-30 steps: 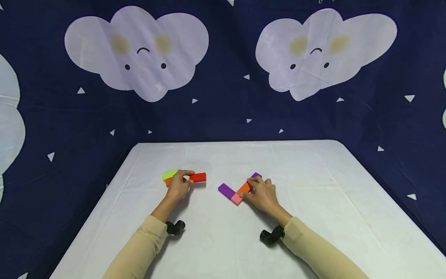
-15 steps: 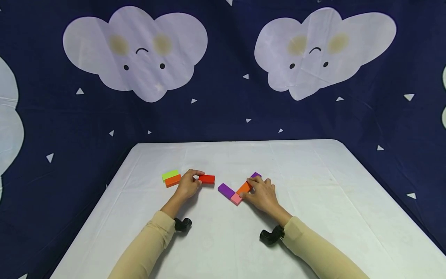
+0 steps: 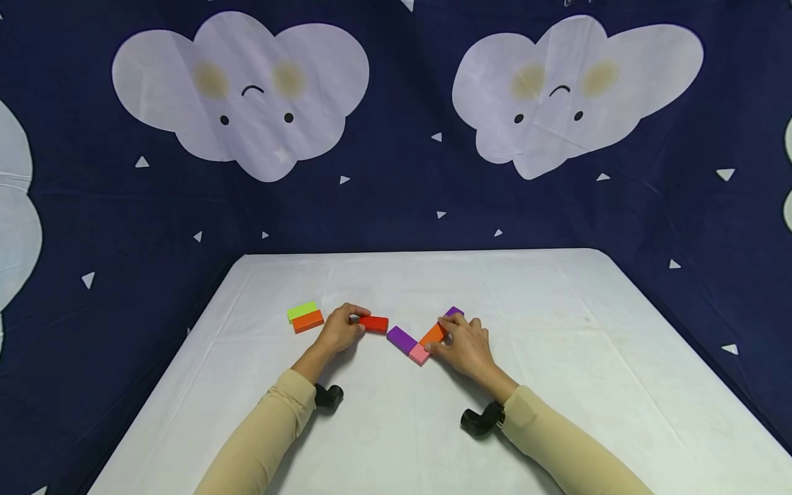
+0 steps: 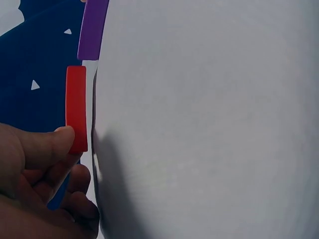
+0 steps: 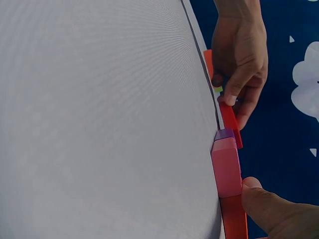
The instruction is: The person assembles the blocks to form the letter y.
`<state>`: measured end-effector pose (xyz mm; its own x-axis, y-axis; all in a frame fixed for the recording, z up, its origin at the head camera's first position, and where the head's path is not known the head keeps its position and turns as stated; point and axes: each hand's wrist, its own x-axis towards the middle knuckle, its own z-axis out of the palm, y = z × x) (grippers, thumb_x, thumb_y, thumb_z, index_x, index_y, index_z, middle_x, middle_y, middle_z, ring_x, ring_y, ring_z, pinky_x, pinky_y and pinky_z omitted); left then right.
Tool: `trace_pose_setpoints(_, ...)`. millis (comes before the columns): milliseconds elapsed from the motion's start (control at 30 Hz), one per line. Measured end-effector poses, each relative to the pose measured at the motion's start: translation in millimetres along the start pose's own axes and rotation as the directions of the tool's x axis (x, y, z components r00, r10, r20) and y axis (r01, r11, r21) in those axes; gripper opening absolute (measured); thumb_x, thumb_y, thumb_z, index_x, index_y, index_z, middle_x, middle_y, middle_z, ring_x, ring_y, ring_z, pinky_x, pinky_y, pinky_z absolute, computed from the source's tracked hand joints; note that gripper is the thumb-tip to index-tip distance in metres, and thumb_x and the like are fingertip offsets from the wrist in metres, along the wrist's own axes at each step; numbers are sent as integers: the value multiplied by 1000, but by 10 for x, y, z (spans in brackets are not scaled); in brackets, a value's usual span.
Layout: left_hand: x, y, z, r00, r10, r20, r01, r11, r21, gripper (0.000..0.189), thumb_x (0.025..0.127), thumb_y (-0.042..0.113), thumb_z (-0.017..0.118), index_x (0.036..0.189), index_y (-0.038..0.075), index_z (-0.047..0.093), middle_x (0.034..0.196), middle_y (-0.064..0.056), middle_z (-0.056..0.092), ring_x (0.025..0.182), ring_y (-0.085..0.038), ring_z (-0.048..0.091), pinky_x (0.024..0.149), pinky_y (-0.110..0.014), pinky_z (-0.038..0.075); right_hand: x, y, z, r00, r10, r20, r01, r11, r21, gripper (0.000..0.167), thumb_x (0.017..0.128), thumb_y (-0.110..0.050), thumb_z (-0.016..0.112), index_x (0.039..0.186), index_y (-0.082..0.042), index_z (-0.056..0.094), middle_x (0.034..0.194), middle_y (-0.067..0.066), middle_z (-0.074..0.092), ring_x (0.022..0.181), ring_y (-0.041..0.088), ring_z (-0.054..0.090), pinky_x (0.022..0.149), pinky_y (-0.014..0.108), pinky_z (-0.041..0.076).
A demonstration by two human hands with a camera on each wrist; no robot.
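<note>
My left hand (image 3: 339, 330) pinches one end of a red block (image 3: 374, 324) between thumb and fingers. The red block's free end points right, close to the upper left end of a purple block (image 3: 402, 339). That purple block meets a pink block (image 3: 419, 354) at the bottom of a V shape. From the pink one, an orange block (image 3: 432, 334) runs up to the right toward another purple block (image 3: 454, 311), partly hidden by fingers. My right hand (image 3: 468, 346) grips the orange block's side, its thumb (image 5: 253, 183) near the pink block in the right wrist view.
A lime green block (image 3: 302, 311) and a second orange block (image 3: 308, 321) lie side by side left of my left hand. White cloth covers the table (image 3: 396, 426). A dark blue curtain (image 3: 402, 199) with clouds hangs behind it.
My left hand has moved right with the red block, away from the green and orange blocks and up to the purple block. My right hand has stayed in place.
</note>
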<state>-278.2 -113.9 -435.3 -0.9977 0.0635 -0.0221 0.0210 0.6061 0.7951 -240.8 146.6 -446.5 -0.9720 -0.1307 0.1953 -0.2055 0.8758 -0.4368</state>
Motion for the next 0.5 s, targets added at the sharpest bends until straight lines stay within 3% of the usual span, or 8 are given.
trace_pose_setpoints(300, 31, -34, -5, 999, -18, 35, 21, 996, -88, 30, 81, -4, 65, 108, 7, 69, 107, -13, 61, 83, -20, 46, 69, -25, 35, -7, -7, -7, 1000, -9, -7, 9, 1000, -1, 66, 74, -49, 74, 125, -10, 62, 121, 5, 60, 87, 26, 43, 68, 32, 26)
trace_pose_setpoints(500, 36, -45, -1, 999, -24, 38, 26, 998, -54, 34, 81, -2, 67, 112, 9, 69, 108, -13, 62, 83, -20, 47, 67, -23, 36, -7, -5, -2, 1000, -13, -8, 13, 1000, 1, 66, 74, -49, 74, 125, -10, 62, 120, 6, 60, 86, 25, 43, 68, 33, 26)
